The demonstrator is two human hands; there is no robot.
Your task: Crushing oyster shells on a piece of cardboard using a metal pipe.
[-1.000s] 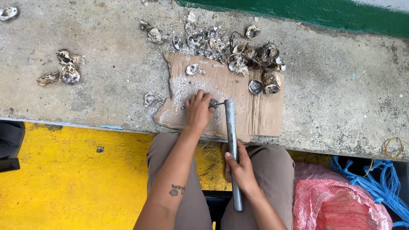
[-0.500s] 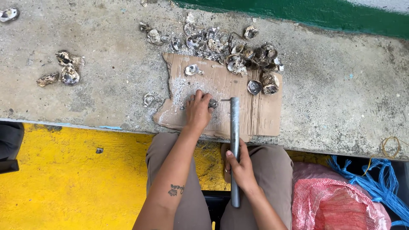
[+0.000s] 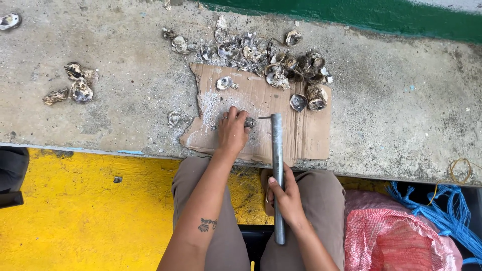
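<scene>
Pinning a small dark shell [image 3: 249, 122] against a torn sheet of brown cardboard [image 3: 301, 133], the left hand [image 3: 232, 131] has its fingers curled down over the piece, the fingertips closed on it, a thin metal spike poking out at three o'clock from the shell. The right hand [image 3: 286, 196] is wrapped fully round a long grey metal pipe [image 3: 277, 165], gripping it in its lower half; the pipe stands nearly straight toward twelve o'clock, its top end just beside the shell and touching or almost touching the spike, I cannot tell which.

The cardboard lies flat on a rough grey concrete ledge [image 3: 401, 120], dusted with white grit on its nine o'clock side. At twelve o'clock from the hands sits a heap of grey-black oyster shells [image 3: 266, 57], spilling onto the card's upper edge, with two cupped shells at its two o'clock corner. A smaller cluster of shells [image 3: 75, 86] lies well apart at ten o'clock, and a single one near the card's nine o'clock edge.

Below the ledge, a bright yellow floor [image 3: 75, 216] runs out at seven o'clock. At four o'clock a red mesh sack [image 3: 401, 241] bulges beside the person's knee, with a tangle of blue cord [image 3: 442, 216] just beyond it. A green painted band [image 3: 376, 20] runs along the wall at one o'clock.
</scene>
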